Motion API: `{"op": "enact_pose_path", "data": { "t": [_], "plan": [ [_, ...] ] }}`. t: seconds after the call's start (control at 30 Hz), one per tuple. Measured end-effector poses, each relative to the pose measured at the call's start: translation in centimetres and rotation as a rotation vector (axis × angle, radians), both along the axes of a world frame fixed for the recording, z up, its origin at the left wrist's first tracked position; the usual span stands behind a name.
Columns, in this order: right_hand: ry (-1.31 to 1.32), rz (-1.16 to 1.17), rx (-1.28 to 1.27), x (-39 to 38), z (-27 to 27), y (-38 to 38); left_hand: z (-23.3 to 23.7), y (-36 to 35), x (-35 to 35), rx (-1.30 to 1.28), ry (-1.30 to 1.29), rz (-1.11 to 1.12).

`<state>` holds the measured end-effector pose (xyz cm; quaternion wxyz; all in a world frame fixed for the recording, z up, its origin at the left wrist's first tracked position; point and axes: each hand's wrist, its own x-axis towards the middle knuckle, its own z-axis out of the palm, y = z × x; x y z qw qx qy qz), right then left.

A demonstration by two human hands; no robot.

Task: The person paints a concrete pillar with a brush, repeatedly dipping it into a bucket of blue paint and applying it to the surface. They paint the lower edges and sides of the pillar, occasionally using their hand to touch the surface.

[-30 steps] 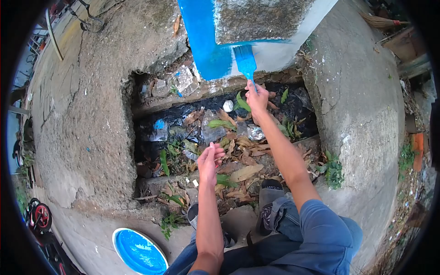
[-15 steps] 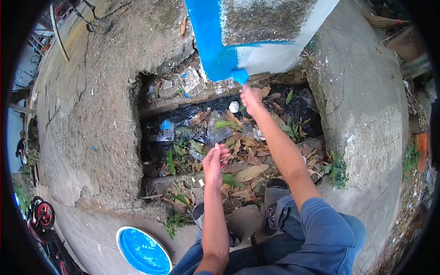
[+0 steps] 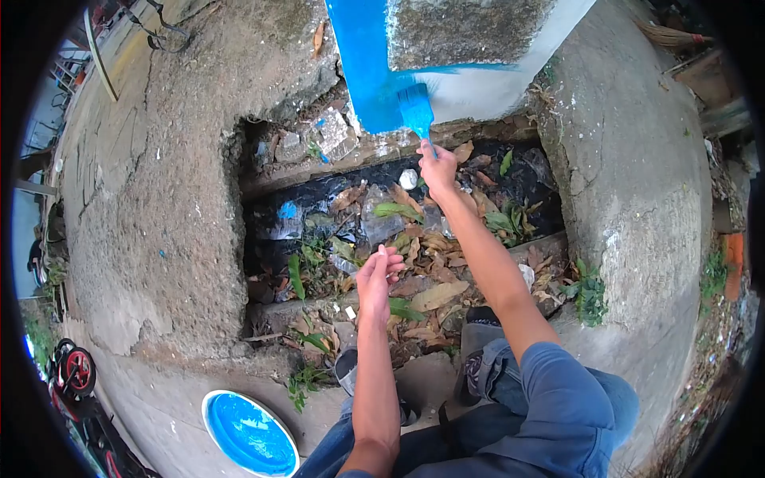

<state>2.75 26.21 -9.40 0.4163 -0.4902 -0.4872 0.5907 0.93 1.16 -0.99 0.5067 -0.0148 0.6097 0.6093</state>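
Note:
My right hand [image 3: 437,167] grips the handle of a paintbrush [image 3: 417,111] loaded with blue paint. The bristles lie against the lower part of a wall [image 3: 478,95], which is blue at its left edge and whitish to the right, around a rough grey patch. Over the leaf-filled ditch, my left hand [image 3: 379,279] is held up with its fingers loosely curled and partly apart, and nothing shows in it. A white-rimmed tub of blue paint [image 3: 250,434] rests on the concrete at the lower left.
The ditch [image 3: 398,219] holds dark water, dry leaves and plastic litter. Broken concrete edges it. My shoes stand at its near side. A red-wheeled vehicle [image 3: 78,370] is at the far left, a broom [image 3: 665,35] at the upper right.
The brush has moved slightly up along the wall, and its bristles now point upward. Blue paint reaches a little farther over the whitish area. My left hand has barely moved.

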Motion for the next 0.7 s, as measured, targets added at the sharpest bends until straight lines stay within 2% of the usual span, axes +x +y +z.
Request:
{"op": "enact_pose_path", "data": {
  "t": [0.07,0.17,0.2,0.23,0.27,0.3,0.37,0.5,0.57,0.63,0.7],
  "plan": [
    [-0.171,-0.042,0.154,-0.3,-1.9,1.0,0.2,0.0,-0.3,0.006,0.002,0.006],
    [-0.283,-0.112,0.100,-0.4,-1.2,-0.7,0.3,-0.4,-0.3,0.010,-0.003,0.021],
    [-0.238,-0.085,-0.084,-0.3,-3.6,-0.5,0.4,-0.4,-0.4,0.017,-0.007,0.048],
    [-0.277,-0.076,-0.144,-0.5,-3.7,-0.9,0.6,-0.3,-0.8,0.024,-0.002,0.073],
    [-0.200,-0.068,-0.281,0.0,-3.8,-1.2,0.7,-0.4,-0.9,0.016,-0.003,0.071],
    [-0.126,-0.056,-0.422,0.3,-1.5,-2.1,0.7,-0.4,-1.1,0.013,0.006,0.075],
    [-0.044,-0.056,-0.526,0.1,-1.2,-1.4,0.9,-0.7,-1.2,0.063,0.018,0.073],
    [-0.023,0.001,-0.414,-0.8,4.8,-0.1,1.4,-0.8,-1.3,0.045,0.049,0.040],
    [-0.017,0.006,-0.310,-1.2,8.6,-1.7,2.0,-0.5,-1.1,0.058,0.045,0.046],
    [0.108,0.032,-0.211,-1.5,12.8,-4.6,3.3,0.1,-1.4,0.076,0.051,0.052],
    [0.271,0.025,-0.233,-2.3,15.7,-7.7,5.6,0.9,-2.0,0.158,0.242,0.231]
  ]
}}
